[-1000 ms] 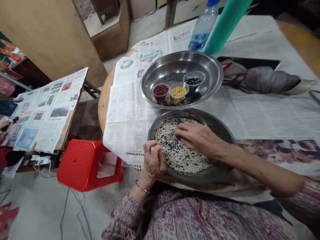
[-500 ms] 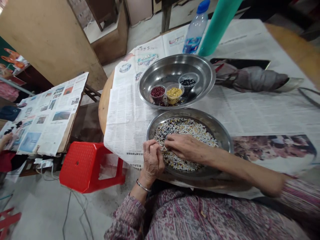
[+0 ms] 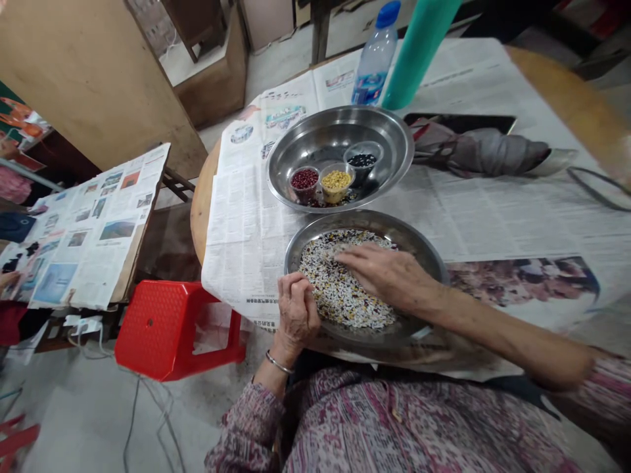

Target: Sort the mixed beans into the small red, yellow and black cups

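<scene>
A shallow metal basin (image 3: pixel 428 242) stands at the table's near edge. Spread over its bottom is a mix of white rice grains with yellow, dark red and black beans (image 3: pixel 352 295). My left hand (image 3: pixel 298 305), a bangle on its wrist, has its fingers curled over the basin's left rim. Over the middle of the grain my right hand (image 3: pixel 384 272) lies with fingers stretched out, touching the mix. Behind is a second metal basin (image 3: pixel 340 121) holding a cup of red beans (image 3: pixel 304 182), a cup of yellow beans (image 3: pixel 336 182) and a cup of black beans (image 3: pixel 362 163).
Newspaper (image 3: pixel 241 243) covers the round table. At its back stand a water bottle (image 3: pixel 375 59) and a teal cylinder (image 3: pixel 419 52). A grey cloth bundle (image 3: pixel 483 151) lies right, by a dark flat object. A red stool (image 3: pixel 158 328) is left; a co-worker's hand (image 3: pixel 8 279) shows beyond.
My right hand has gone from bent fingers in the grain to outstretched fingers, and the grain has shifted under it. The left hand keeps its place on the rim. The view has turned slightly.
</scene>
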{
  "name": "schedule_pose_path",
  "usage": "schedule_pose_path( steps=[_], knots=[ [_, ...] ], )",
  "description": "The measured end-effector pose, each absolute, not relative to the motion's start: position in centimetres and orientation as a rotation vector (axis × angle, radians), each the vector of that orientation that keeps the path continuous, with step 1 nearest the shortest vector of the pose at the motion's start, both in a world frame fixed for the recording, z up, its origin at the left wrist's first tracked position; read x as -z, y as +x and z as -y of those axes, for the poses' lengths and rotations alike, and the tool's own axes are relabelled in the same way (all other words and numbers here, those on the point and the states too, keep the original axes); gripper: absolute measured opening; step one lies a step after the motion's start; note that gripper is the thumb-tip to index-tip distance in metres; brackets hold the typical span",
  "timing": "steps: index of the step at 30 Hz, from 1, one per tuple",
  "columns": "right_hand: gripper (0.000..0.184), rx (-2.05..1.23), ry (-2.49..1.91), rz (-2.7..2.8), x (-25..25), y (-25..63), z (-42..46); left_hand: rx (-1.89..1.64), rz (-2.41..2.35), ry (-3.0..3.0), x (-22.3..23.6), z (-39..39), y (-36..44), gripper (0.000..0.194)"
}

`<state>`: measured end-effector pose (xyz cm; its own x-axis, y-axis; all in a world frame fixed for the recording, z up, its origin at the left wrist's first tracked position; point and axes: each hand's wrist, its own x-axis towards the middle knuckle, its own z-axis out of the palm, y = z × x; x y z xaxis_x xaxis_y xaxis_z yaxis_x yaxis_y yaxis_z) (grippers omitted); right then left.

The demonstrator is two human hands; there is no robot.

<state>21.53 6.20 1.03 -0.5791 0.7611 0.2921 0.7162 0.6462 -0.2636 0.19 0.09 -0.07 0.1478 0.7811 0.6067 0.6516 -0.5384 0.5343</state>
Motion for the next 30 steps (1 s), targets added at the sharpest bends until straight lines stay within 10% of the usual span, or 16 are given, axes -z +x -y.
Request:
schedule_pose_path(
  steps=[17, 30],
  knots=[
    [0.019, -0.676, -0.842, 2.577, -1.2, 18.7, -2.5, -1.354, -1.413, 2.276, 0.3, -0.1, 0.1, 0.015],
    [0.026, -0.070, -1.261, 2.590, -1.1, 22.4, -6.7, -1.351, -1.447, 2.267, 0.3, -0.1, 0.3, 0.014]
  ],
)
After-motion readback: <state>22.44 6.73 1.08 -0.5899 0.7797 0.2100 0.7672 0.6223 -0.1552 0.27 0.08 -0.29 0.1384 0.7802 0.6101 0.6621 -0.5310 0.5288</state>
